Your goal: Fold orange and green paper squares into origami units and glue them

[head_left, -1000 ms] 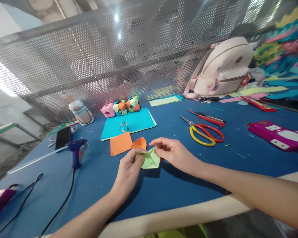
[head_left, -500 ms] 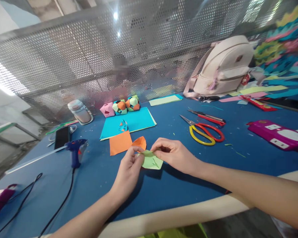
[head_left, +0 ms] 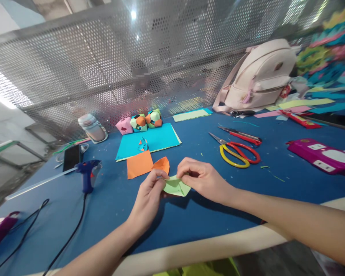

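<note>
A piece of light green paper (head_left: 176, 188) is held up over the blue table, its upper edge bent. My left hand (head_left: 149, 193) pinches its left corner between thumb and fingers. At the upper right edge, my right hand (head_left: 199, 176) has the same paper pinched. Just beyond my left hand lie a flat orange sheet (head_left: 139, 164) and a folded orange paper (head_left: 161, 165). Behind them, a small blue and orange folded piece (head_left: 143, 144) rests on a stack of blue sheets (head_left: 163, 136).
Scissors (head_left: 235, 153) and a box cutter (head_left: 244, 136) lie right of my hands. On the left stand a glue gun (head_left: 87, 174) with a trailing cord, and a bottle (head_left: 92, 128). Paper balls (head_left: 146, 120), a backpack (head_left: 261, 76) and a purple power strip (head_left: 322, 155) sit farther out.
The green paper's upper edge has bent over more between my fingers, and its right side has tilted. My right hand has shifted slightly to the right; both hands keep their pinch.
</note>
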The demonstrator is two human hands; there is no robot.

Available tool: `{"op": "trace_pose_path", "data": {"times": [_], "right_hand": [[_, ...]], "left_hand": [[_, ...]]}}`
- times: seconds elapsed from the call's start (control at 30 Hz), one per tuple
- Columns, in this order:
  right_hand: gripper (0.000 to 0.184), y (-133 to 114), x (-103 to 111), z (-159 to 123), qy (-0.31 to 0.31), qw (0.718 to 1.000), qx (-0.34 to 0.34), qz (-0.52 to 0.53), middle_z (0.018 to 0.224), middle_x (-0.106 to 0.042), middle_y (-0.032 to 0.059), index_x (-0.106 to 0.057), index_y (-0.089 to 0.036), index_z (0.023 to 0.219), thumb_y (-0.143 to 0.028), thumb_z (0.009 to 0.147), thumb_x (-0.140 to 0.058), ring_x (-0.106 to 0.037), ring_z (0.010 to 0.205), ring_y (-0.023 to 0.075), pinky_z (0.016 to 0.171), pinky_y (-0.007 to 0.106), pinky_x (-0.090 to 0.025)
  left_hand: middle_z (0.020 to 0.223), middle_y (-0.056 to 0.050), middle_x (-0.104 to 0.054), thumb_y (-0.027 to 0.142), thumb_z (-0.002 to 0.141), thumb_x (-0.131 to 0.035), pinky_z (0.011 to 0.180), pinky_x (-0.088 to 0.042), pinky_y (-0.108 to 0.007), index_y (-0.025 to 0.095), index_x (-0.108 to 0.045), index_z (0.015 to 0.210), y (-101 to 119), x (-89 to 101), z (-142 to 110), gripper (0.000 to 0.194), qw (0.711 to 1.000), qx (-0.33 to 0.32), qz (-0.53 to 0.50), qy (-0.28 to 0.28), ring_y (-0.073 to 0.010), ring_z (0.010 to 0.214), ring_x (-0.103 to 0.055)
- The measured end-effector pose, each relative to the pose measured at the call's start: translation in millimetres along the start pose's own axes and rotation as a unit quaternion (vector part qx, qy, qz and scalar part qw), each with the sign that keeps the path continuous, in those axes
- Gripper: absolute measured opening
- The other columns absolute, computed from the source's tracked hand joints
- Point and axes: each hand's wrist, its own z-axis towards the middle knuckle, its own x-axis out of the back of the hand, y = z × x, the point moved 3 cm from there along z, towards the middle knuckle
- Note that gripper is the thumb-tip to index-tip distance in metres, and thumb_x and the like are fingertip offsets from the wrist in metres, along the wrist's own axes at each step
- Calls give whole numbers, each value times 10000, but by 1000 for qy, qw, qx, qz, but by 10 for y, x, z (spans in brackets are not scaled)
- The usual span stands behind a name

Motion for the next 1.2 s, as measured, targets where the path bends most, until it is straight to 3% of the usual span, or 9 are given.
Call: {"op": "trace_pose_path", "data": {"times": [0.3, 0.47, 0.6, 0.77, 0.87, 0.97, 1.2], "right_hand": [[232, 2, -11, -25, 15, 997, 65, -40, 783, -566, 8, -605, -184, 699, 0, 746, -472, -552, 732, 105, 651, 229, -431], [229, 3, -12, -28, 17, 996, 74, -45, 793, -569, 12, -613, -181, 711, -2, 742, -473, -556, 745, 113, 664, 239, -437], [223, -25, -9, -20, -3, 999, 39, -30, 832, -587, 24, -639, -189, 786, -58, 784, -459, -561, 776, 127, 677, 252, -441], [157, -21, -12, -5, -19, 998, -57, 11, 832, -567, 19, -570, -187, 951, -194, 806, -510, -520, 707, 122, 608, 248, -432], [81, 35, -21, -6, -23, 993, -115, 14, 703, -514, -17, -519, -179, 830, -257, 811, -524, -463, 616, 105, 559, 239, -399], [152, 94, -31, -15, -29, 989, -144, -4, 628, -483, -37, -488, -183, 724, -292, 828, -511, -441, 569, 97, 535, 236, -373], [166, 125, -22, -14, -1, 985, -169, 11, 572, -536, -36, -487, -187, 695, -288, 824, -514, -510, 534, 108, 513, 233, -389]], "left_hand": [[724, 18, -476, 238, 829, -476, 586, -396, -205, 197, -540, 772, 24, 3, -21, 95, 1000, 2, 17, -9, -106, 640, -436], [630, 50, -430, 300, 790, -555, 491, -290, -189, 183, -508, 740, 123, -45, -34, 136, 993, -5, 117, -3, -83, 539, -335], [617, 58, -428, 289, 780, -545, 479, -273, -189, 179, -499, 750, 169, -68, -34, 123, 988, -18, 153, 9, -79, 519, -320], [596, 67, -421, 292, 786, -547, 479, -275, -191, 189, -492, 769, 119, -21, -20, 118, 985, -26, 163, 46, -84, 513, -328], [571, 75, -434, 306, 812, -543, 479, -276, -190, 201, -464, 829, 74, 9, -14, 133, 986, -22, 152, 59, -87, 511, -343], [591, 65, -518, 333, 832, -536, 479, -291, -191, 207, -434, 900, 49, 0, -5, 176, 992, -12, 116, 42, -88, 507, -380], [794, 0, -633, 328, 820, -561, 563, -395, -210, 176, -534, 946, 104, -39, 3, 199, 989, -34, 137, 44, -102, 603, -500]]}}
